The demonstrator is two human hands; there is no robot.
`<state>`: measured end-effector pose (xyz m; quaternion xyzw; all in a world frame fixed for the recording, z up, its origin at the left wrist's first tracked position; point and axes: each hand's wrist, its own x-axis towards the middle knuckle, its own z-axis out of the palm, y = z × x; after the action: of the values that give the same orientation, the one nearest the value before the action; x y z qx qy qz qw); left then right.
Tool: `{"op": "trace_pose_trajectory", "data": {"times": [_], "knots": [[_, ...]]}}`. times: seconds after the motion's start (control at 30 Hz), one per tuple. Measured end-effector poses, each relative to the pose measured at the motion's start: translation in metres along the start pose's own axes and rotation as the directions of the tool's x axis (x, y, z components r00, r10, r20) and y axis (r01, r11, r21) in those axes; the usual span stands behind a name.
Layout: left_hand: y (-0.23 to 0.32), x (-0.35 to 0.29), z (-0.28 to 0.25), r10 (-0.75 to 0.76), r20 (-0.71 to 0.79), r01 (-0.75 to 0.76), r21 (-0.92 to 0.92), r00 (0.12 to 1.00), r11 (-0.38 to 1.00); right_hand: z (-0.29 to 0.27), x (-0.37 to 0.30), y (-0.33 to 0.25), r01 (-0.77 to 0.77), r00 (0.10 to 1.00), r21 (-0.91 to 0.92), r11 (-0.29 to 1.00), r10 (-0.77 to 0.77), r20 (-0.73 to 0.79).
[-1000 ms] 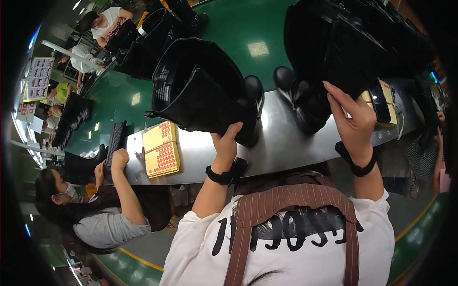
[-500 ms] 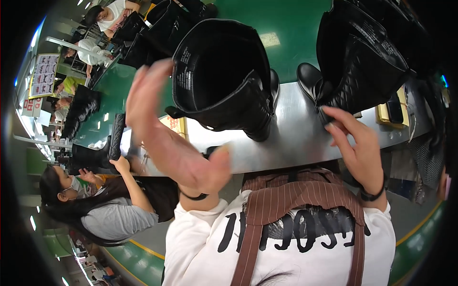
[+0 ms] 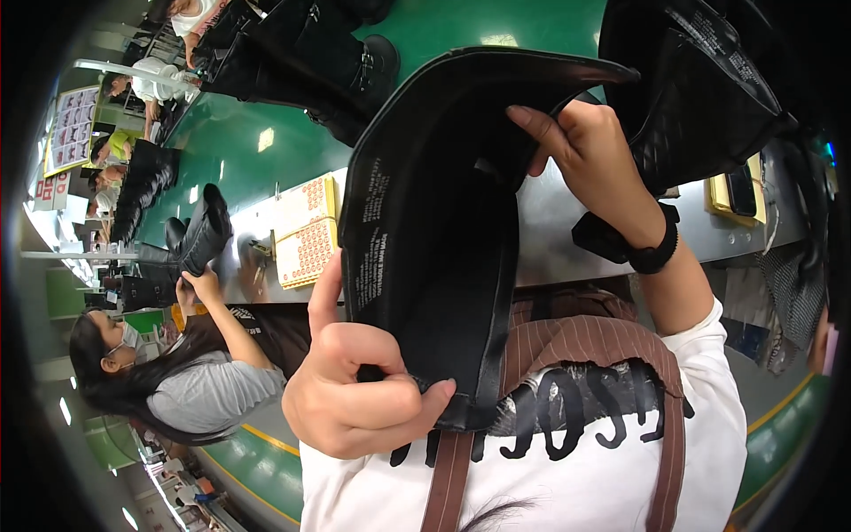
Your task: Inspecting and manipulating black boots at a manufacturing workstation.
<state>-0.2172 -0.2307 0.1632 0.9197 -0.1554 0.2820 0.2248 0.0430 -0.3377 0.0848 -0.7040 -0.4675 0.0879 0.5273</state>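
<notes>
A tall black boot [image 3: 425,133] is held up in front of my chest, its shaft spread open so that the dark lining shows. My left hand [image 3: 363,390] grips the near left corner of the shaft's top edge, index finger pointing up along the outside. On the far right side, my right hand [image 3: 594,164] pinches the shaft's edge, thumb inside. The boot's foot is mostly hidden behind the shaft. To the right stands another black boot [image 3: 665,146] with a quilted shaft, its opening facing up.
A yellow stack [image 3: 306,230] with red-marked sheets lies on the metal table edge [image 3: 550,230]. A dark phone [image 3: 740,193] rests on a yellow pad at right. At left a masked co-worker [image 3: 168,372] handles a black boot [image 3: 206,235]. More boots [image 3: 301,66] stand on the green surface.
Both hands have taken hold of the boot's shaft, which is now lifted and tilted toward me. My right hand has come up and left from the other boot. The co-worker's boot has turned.
</notes>
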Motion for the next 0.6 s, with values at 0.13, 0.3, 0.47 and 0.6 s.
{"op": "trace_pose_trajectory", "data": {"times": [0.13, 0.3, 0.47, 0.6], "knots": [[-0.004, 0.006, -0.005, 0.086, 0.041, -0.087, 0.021, 0.996, 0.996, 0.0, -0.003, 0.002, 0.051, 0.999, -0.018, 0.999, -0.051, -0.019], [-0.018, 0.044, 0.001, 0.019, -0.371, 0.145, 0.409, 0.928, 0.901, 0.007, -0.013, -0.004, 0.097, 0.99, 0.073, 0.993, -0.089, -0.106], [-0.064, 0.051, 0.048, 0.09, -0.609, 0.361, 0.576, 0.788, 0.734, 0.008, -0.034, 0.014, 0.089, 0.995, 0.082, 0.993, -0.092, 0.029], [-0.085, 0.011, 0.082, 0.145, -0.801, 0.177, 0.299, 0.581, 0.938, 0.003, -0.059, 0.042, -0.38, 0.91, 0.113, 0.918, 0.35, 0.221]]}}
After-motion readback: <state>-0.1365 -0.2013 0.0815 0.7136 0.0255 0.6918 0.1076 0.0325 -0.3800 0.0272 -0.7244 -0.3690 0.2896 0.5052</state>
